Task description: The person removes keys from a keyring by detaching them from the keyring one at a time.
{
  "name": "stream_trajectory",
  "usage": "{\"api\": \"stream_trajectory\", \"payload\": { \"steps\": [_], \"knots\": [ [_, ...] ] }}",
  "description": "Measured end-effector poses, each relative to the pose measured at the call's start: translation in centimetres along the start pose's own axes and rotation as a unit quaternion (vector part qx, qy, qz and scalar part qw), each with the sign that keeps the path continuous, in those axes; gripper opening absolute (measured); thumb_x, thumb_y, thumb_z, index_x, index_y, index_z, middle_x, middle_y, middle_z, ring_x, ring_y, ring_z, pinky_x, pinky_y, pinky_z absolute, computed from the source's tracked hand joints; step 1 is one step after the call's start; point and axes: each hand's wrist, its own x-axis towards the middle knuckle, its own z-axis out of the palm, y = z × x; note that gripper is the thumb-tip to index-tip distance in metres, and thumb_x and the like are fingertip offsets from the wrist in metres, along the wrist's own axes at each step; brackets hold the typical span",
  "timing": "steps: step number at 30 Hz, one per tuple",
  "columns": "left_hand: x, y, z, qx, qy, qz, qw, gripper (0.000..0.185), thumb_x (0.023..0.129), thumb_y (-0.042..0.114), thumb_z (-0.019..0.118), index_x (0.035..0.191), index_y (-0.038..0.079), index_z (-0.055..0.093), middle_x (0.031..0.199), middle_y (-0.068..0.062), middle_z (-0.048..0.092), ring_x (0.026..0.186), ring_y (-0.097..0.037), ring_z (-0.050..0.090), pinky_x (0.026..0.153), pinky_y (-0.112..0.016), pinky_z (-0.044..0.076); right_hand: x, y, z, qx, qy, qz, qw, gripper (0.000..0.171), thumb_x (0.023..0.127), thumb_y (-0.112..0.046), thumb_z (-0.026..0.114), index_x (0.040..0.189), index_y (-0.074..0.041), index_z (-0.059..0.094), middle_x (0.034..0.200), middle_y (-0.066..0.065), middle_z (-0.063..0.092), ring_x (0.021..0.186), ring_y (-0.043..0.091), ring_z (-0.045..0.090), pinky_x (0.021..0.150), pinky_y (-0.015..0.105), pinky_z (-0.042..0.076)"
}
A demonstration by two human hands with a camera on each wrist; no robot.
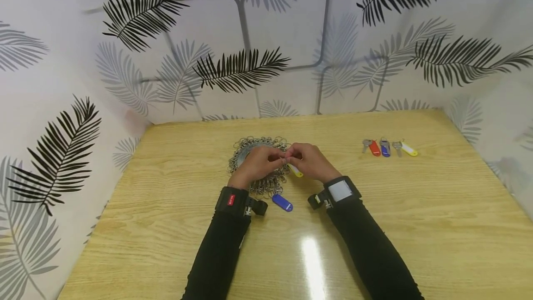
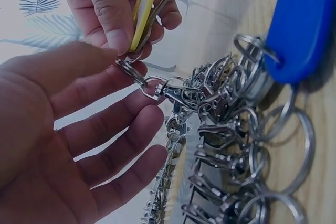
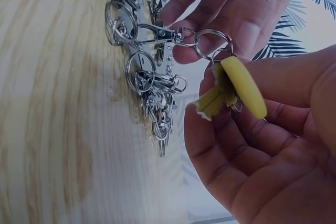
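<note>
On the table (image 1: 416, 226), the heap of key rings (image 1: 260, 163) lies at the centre, towards the back. A loose tag (image 1: 282, 203) lies just in front of it, between the 2 wrists. A row of 3 tagged keys (image 1: 389, 148) lies well apart to the right.

yellow tag (image 3: 244, 85) + key (image 2: 160, 4) | pinched upright | split ring (image 3: 211, 43) joined to clasp (image 3: 157, 33) | above ring pile (image 1: 260, 163)

A staged recording booth: a wooden table (image 1: 416, 207) boxed in on 3 sides by leaf-patterned wallpaper panels (image 1: 291, 40)
</note>
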Motion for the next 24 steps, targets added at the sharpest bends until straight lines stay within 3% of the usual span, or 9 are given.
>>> {"api": "stream_trajectory", "payload": {
  "steps": [4, 11, 19, 24],
  "knots": [
    [-0.08, -0.03, -0.09, -0.008, -0.005, -0.006, 0.9999, 0.024, 0.097, 0.024, 0.061, 0.118, 0.015, 0.070, 0.106, -0.003, 0.068, 0.089, -0.014, 0.064, 0.076, -0.031, 0.052, 0.03, 0.03, -0.01, 0.000, -0.004, -0.002, 1.000, 0.005, 0.095, -0.007, 0.061, 0.095, -0.007, 0.066, 0.092, 0.005, 0.067, 0.084, 0.018, 0.062, 0.073, 0.033, 0.049],
    [-0.01, -0.14, -0.07, -0.017, -0.006, -0.023, 0.9996, 0.018, 0.095, 0.022, 0.064, 0.104, 0.010, 0.075, 0.095, -0.002, 0.069, 0.077, -0.013, 0.062, 0.069, -0.029, 0.051, 0.06, -0.02, 0.11, 0.005, -0.009, -0.006, 1.000, 0.005, 0.095, -0.008, 0.061, 0.094, -0.007, 0.066, 0.090, 0.006, 0.067, 0.081, 0.017, 0.060, 0.071, 0.032, 0.048],
    [0.05, 0.01, -0.12, -0.025, 0.001, -0.016, 0.9996, 0.017, 0.091, 0.013, 0.067, 0.107, 0.011, 0.073, 0.094, -0.002, 0.069, 0.085, -0.016, 0.065, 0.073, -0.029, 0.053, 0.05, -0.05, 0.17, 0.011, -0.005, -0.005, 1.000, 0.005, 0.094, -0.006, 0.062, 0.094, -0.005, 0.067, 0.090, 0.007, 0.068, 0.082, 0.018, 0.061, 0.071, 0.032, 0.049],
    [-0.02, -0.07, -0.16, -0.030, 0.007, -0.013, 0.9994, 0.018, 0.090, 0.010, 0.068, 0.107, 0.011, 0.073, 0.092, -0.001, 0.068, 0.085, -0.017, 0.064, 0.073, -0.028, 0.052, 0.19, -0.10, 0.29, 0.007, -0.012, 0.017, 1.000, 0.007, 0.095, -0.011, 0.063, 0.095, -0.006, 0.068, 0.091, 0.005, 0.068, 0.080, 0.016, 0.060, 0.071, 0.030, 0.049]
  ]
}}
